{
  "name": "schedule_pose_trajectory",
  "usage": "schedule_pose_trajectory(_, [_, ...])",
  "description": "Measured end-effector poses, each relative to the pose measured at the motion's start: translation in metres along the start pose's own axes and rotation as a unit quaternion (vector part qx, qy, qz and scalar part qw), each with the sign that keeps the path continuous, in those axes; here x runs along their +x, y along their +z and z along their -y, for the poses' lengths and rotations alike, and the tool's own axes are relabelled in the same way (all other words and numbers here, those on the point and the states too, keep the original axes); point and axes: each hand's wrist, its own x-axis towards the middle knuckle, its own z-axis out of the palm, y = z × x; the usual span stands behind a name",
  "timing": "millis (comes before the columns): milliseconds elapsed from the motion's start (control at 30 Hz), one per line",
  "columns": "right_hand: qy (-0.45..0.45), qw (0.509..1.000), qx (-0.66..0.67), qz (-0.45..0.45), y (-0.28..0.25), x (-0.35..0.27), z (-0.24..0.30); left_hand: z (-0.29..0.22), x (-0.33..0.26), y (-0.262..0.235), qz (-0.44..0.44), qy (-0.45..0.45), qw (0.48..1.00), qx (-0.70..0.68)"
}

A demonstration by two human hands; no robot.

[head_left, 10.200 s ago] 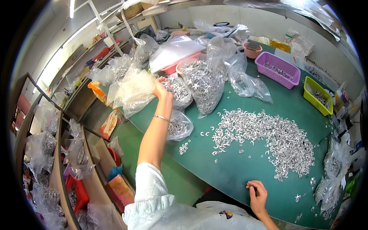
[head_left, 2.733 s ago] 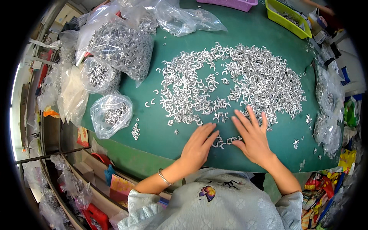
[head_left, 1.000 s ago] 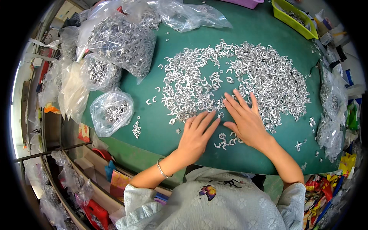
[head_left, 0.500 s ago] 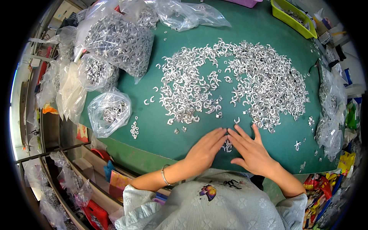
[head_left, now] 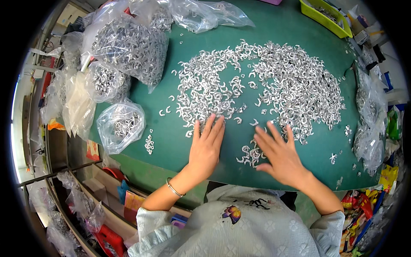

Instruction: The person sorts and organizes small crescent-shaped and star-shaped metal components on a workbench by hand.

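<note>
Two hands flat, fingers spread, holding nothing: left hand [head_left: 206,147] touching near edge of metal clip pile [head_left: 261,83], right hand [head_left: 280,156] on near-side strays, green table [head_left: 295,25].

This is looking like a small workshop or factory sorting bench. A green worktable [head_left: 299,25] is carrying a wide heap of small curved metal pieces [head_left: 295,81], clear plastic bags [head_left: 128,40] are holding more of them, and a yellow bin [head_left: 327,17] is sitting at the far edge. Shelves [head_left: 55,171], perhaps storage racks, are running along the left.
</note>
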Motion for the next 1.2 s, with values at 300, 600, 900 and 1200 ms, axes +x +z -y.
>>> schedule_pose_trajectory(300, [0.03,0.999,0.001,0.024,-0.007,-0.01,-0.006,-0.021,0.017,0.01,0.003,0.028,0.994,-0.101])
schedule_pose_trajectory(600, [0.013,1.0,-0.026,-0.012,-0.001,0.013,-0.012,-0.029,-0.002,0.005,0.026,0.042,0.965,-0.259])
schedule_pose_trajectory(900, [0.025,0.999,-0.015,0.044,-0.003,-0.023,-0.017,-0.042,0.013,0.014,0.095,0.088,0.955,-0.268])
schedule_pose_trajectory(1200, [0.095,0.994,-0.029,-0.044,0.003,-0.037,-0.022,-0.035,0.001,0.005,-0.029,-0.017,0.959,-0.28])
